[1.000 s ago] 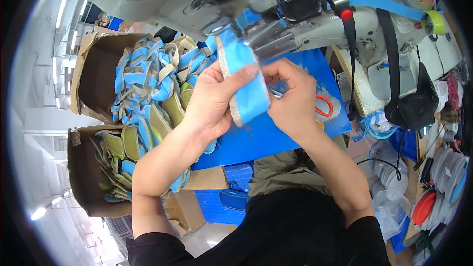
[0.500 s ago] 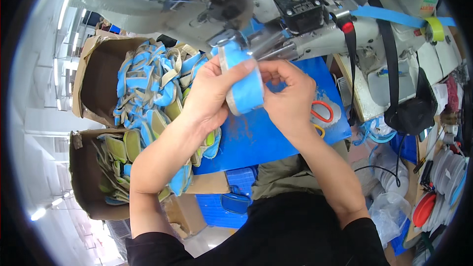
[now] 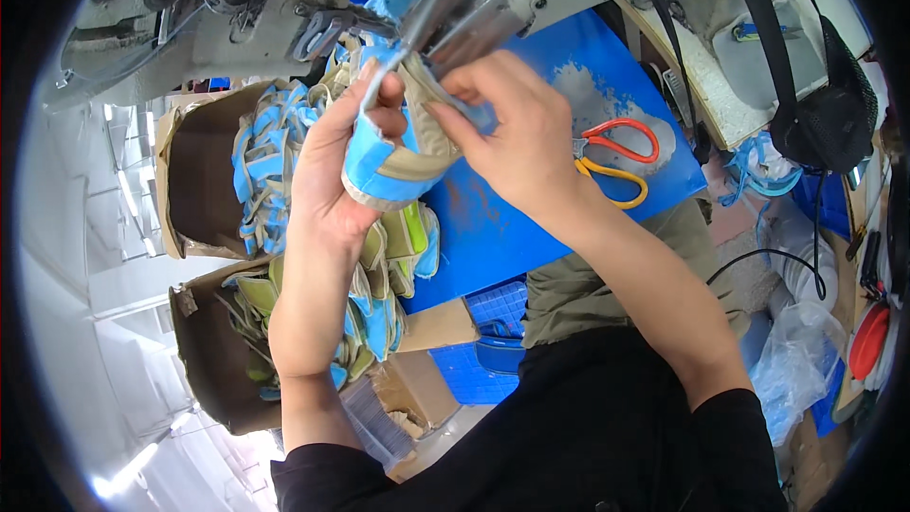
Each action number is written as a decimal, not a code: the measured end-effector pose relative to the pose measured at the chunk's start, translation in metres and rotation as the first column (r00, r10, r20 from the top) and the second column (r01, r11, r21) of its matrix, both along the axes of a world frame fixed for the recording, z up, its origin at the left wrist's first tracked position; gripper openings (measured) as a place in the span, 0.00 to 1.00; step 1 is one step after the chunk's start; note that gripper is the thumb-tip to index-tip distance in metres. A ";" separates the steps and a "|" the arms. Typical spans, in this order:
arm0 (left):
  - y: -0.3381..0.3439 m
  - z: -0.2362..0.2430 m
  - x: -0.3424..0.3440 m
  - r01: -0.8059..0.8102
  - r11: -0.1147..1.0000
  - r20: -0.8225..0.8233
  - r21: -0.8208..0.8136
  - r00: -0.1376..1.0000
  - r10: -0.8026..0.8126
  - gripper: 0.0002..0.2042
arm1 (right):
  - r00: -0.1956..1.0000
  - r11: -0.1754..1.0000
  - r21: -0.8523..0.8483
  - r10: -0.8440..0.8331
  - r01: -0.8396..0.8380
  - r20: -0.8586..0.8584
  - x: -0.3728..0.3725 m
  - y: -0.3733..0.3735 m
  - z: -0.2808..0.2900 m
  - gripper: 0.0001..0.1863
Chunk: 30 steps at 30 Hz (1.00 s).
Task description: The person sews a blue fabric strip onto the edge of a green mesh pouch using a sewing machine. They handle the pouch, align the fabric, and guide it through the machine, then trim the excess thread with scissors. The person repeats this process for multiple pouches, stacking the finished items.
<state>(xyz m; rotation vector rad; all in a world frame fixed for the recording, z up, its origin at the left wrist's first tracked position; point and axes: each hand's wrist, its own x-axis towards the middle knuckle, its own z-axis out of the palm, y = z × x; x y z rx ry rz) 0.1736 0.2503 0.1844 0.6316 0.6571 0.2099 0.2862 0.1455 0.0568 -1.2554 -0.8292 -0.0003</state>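
Note:
A looped piece of blue and beige fabric (image 3: pixel 398 171) is held in my left hand (image 3: pixel 334 152), whose fingers curl inside and around it. My right hand (image 3: pixel 507 128) pinches the beige inner band near the top, with thumb and fingers bent. Both hands are just below the metal guide parts of a grey sewing machine (image 3: pixel 455 24), blurred where they meet the fabric. Scissors with red and orange handles (image 3: pixel 616 192) lie on the blue work board (image 3: pixel 474 256) to the right of my hands.
Two cardboard boxes (image 3: pixel 194 175) stand at the left beside heaps of blue, green and beige fabric pieces (image 3: pixel 270 166). At the right hang black straps and a black mesh pouch (image 3: pixel 825 123). Clear plastic bags (image 3: pixel 796 370) and a red disc (image 3: pixel 867 339) are lower right.
The fabric has turned from a flat blue face to an open loop showing its beige inside. The view has shifted, exposing the scissors more. My right fingers have moved onto the band's top.

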 end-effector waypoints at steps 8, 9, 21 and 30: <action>-0.029 -0.025 0.011 -0.108 0.754 -0.052 0.647 0.981 0.185 0.08 | 0.983 0.986 0.030 0.166 -0.164 -0.083 0.006 -0.005 0.014 0.09; -0.027 -0.030 0.015 -0.105 0.726 -0.037 0.679 0.984 0.177 0.08 | 0.982 0.985 0.016 0.171 -0.170 -0.075 0.009 -0.005 0.013 0.09; -0.024 -0.033 0.018 -0.117 0.615 0.012 0.780 0.985 0.172 0.09 | 0.947 0.958 -0.050 0.270 -0.282 -0.173 0.011 -0.008 0.012 0.10; -0.017 -0.021 0.023 -0.108 0.693 -0.013 0.713 0.986 0.167 0.09 | 0.814 0.906 0.022 0.391 -0.424 -0.429 0.016 -0.011 0.032 0.10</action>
